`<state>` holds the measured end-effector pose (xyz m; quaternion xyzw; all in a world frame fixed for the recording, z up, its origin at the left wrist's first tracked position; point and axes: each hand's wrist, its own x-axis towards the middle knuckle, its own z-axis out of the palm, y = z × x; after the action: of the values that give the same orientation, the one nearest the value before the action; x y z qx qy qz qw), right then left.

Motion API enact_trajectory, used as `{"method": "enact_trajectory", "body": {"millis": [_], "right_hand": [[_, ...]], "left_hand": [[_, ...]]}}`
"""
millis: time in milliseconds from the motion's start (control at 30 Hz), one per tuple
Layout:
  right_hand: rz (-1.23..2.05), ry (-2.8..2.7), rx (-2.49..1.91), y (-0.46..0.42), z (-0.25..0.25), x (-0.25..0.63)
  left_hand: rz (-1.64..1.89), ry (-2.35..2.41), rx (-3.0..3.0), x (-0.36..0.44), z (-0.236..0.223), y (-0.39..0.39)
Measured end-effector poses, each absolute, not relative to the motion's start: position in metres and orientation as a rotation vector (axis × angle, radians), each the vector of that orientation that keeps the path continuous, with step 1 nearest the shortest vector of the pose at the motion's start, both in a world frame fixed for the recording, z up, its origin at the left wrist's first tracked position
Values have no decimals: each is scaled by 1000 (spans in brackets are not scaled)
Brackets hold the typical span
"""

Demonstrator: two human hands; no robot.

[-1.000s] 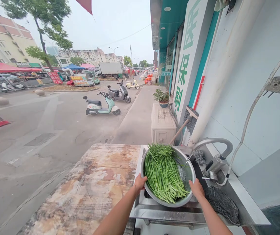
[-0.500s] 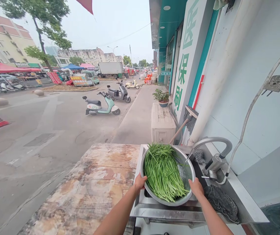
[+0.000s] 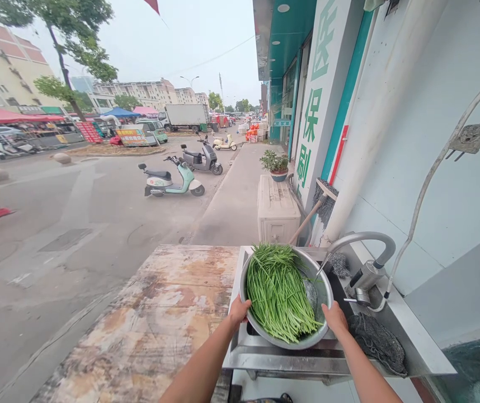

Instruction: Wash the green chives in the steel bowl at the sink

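1. Left hand [image 3: 239, 312]: clamped on the left rim of a metal basin [image 3: 324, 288];
2. Right hand [image 3: 334, 318]: clamped on the basin's right rim; the hands stand apart, the basin between them;
3. Basin: over the left part of a steel sink [image 3: 290, 364], just beside the right edge of the wooden bench [image 3: 189, 291];
4. Greens [image 3: 280, 296]: long stems heaped in the basin, mostly toward its left;
5. Tap [image 3: 367, 275]: near the sink's right edge, spout bent toward the basin;
6. Mesh cloth [image 3: 376, 341]: dark, toward the sink's near right corner.

Round silvery basin [image 3: 324, 280] over the sink [image 3: 286, 358], slender green stalks [image 3: 280, 296] heaped inside, tips toward the rim's edge
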<state>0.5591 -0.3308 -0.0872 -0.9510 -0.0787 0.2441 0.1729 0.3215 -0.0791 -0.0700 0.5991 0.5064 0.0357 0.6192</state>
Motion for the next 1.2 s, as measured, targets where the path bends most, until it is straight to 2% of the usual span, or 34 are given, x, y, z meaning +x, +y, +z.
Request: {"method": "enact_trajectory", "body": {"millis": [1200], "right_hand": [[717, -225, -2707, -330, -85, 558]], "left_hand": [[63, 1192, 1378, 319, -62, -81]]}}
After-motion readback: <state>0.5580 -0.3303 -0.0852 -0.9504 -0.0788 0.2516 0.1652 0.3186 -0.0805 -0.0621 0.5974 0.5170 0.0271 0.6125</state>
